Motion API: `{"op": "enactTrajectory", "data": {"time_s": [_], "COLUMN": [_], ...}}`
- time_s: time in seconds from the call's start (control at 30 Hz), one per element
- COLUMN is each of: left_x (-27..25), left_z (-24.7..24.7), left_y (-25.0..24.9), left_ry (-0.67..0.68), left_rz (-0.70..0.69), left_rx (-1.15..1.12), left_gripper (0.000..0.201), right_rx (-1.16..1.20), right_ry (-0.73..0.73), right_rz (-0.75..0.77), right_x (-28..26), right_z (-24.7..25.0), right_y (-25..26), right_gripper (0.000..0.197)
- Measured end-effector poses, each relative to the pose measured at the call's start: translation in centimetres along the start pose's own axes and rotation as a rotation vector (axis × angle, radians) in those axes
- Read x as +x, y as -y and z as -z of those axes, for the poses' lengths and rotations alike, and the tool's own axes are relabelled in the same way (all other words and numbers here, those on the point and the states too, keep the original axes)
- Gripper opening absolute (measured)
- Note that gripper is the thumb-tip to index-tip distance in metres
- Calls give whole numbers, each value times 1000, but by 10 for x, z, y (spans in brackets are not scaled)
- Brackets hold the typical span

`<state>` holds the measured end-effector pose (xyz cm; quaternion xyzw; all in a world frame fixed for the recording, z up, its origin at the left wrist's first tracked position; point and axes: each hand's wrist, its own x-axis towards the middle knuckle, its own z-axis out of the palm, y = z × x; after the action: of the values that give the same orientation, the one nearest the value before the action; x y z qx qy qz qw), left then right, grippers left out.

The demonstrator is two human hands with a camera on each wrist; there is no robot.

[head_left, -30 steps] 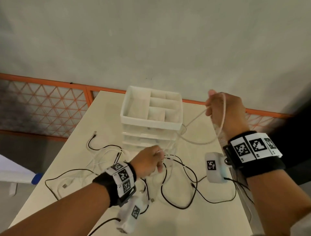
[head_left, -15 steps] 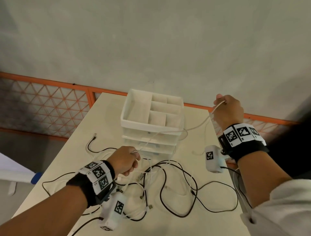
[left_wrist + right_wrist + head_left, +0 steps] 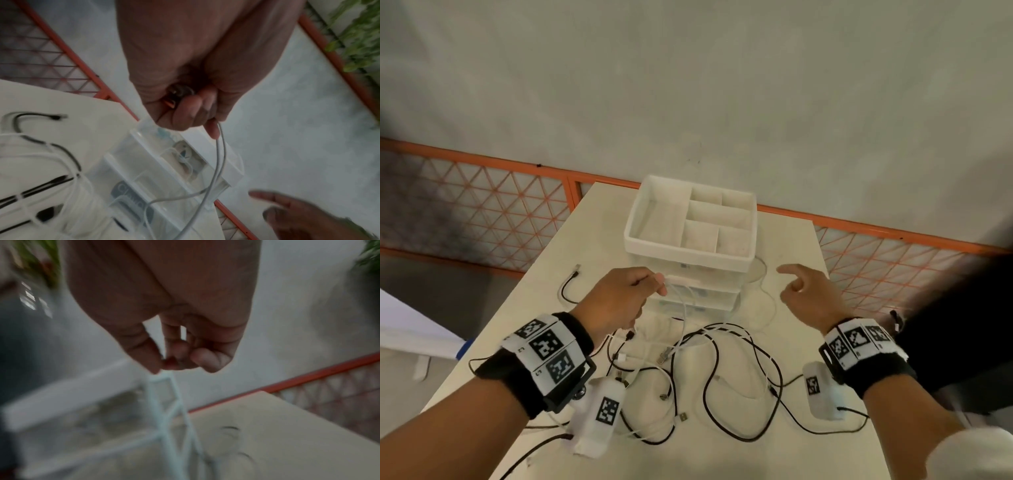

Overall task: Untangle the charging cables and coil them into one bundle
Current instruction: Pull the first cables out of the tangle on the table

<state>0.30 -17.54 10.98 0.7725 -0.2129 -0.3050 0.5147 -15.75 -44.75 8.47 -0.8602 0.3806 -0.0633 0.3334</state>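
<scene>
Cables (image 3: pixel 709 373), black and white, lie tangled on the table (image 3: pixel 825 452) just below my wrists. My left hand (image 3: pixel 619 301) now pinches the white cable (image 3: pixel 681 301) as a doubled loop. My right hand (image 3: pixel 808 301) has let its end go and hangs open beside the drawer box (image 3: pixel 688 253), ready to gather the next loop.

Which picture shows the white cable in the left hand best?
The left wrist view: the white cable hangs doubled from the left hand. The head view shows it small and thin. The right wrist view is too blurry.
</scene>
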Motion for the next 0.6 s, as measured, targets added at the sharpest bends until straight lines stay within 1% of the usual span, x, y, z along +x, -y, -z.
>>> {"op": "enactTrajectory", "data": {"time_s": [0.03,0.07,0.1,0.13,0.17,0.2,0.23,0.3,0.33,0.37,0.4,0.43,0.47,0.5,0.53,0.57,0.6], "left_x": [-2,-5,-8,-12,-15,-18,-22,-28,-30,-32,-34,-35,-34,-31,-28,-25,-24], "left_z": [-5,-11,-19,-27,-34,-38,-39,-32,-26,-21,-18,-16,-16,-19,-23,-29,-34], "left_y": [-6,-14,-24,-33,-41,-49,-56,-59,-57,-51,-43,-32,-19,-6,7,20,30], "left_ry": [11,31,58,90,122,150,175,219,246,279,318,351,358,332,285,236,199], "left_rz": [-24,-54,-91,-132,-160,-176,-194,-253,-281,-290,-274,-237,-182,-122,-72,-33,5], "left_rx": [18,35,41,28,-3,-46,-84,-72,-1,105,236,361,452,496,530,579,629], "left_gripper": [30,31,33,35,37,39,39,35,33,31,29,27,26,26,28,29,28], "right_rx": [128,256,332,346,314,248,180,82,42,-1,-43,-71,-69,-42,-15,-6,-23], "right_ry": [70,191,313,400,428,416,404,395,350,262,128,-47,-222,-350,-411,-407,-326], "right_rz": [105,193,256,307,354,356,309,129,27,-34,-47,-22,53,154,248,301,305], "right_x": [-17,-37,-53,-63,-67,-67,-60,-40,-28,-17,-8,-2,0,-1,-1,0,2], "right_z": [0,-3,-9,-19,-31,-41,-47,-44,-36,-25,-14,-3,5,8,6,1,-7], "right_y": [17,39,56,67,71,70,62,40,29,19,11,6,5,6,7,4,-3], "right_gripper": [51,55,58,55,44,26,10,23,28,28,26,22,17,12,8,9,10]}}
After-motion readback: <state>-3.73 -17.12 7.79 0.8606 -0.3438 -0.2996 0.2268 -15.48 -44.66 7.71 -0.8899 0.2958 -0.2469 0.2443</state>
